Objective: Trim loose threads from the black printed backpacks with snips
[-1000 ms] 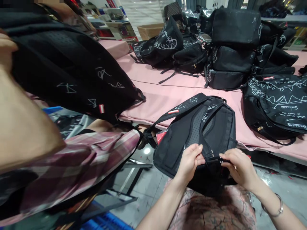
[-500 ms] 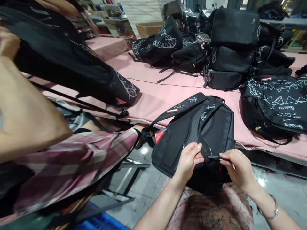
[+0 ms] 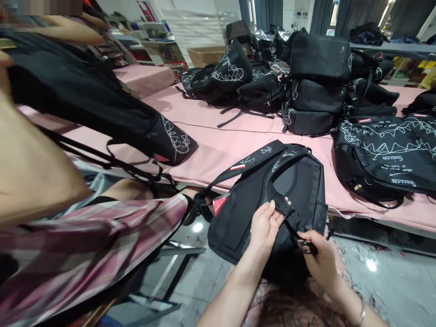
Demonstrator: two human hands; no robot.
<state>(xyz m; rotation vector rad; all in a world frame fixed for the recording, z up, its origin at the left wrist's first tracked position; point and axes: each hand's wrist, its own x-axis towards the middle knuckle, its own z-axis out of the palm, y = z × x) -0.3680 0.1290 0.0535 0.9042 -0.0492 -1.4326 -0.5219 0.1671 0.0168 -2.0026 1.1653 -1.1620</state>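
A black backpack (image 3: pixel 231 227) lies back side up, leaning from my lap onto the pink table edge. White scribbles mark its two padded shoulder straps. My left hand (image 3: pixel 267 225) is closed around the lower end of the nearer shoulder strap (image 3: pixel 277 195), lifting it off the back panel. Just to the right, my right hand (image 3: pixel 316 254) pinches the thin webbing (image 3: pixel 292 225) below that strap. A small dark tool (image 3: pixel 307 247) is tucked in the same hand; its kind is mostly hidden by the fingers. A red tag (image 3: pixel 220 205) hangs at the backpack's left side.
On the pink table (image 3: pixel 218 150) stand stacked black backpacks (image 3: pixel 320 56) and another scribbled backpack (image 3: pixel 384 159) at right. A co-worker's arm (image 3: pixel 34 168) at left is beside a large black bag (image 3: pixel 102 109). Thread scraps litter the tiled floor (image 3: pixel 391 272).
My right hand has moved down and left, its tool turned into the palm, and now pinches webbing. My left hand has raised the shoulder strap into a wider loop. The view has shifted slightly.
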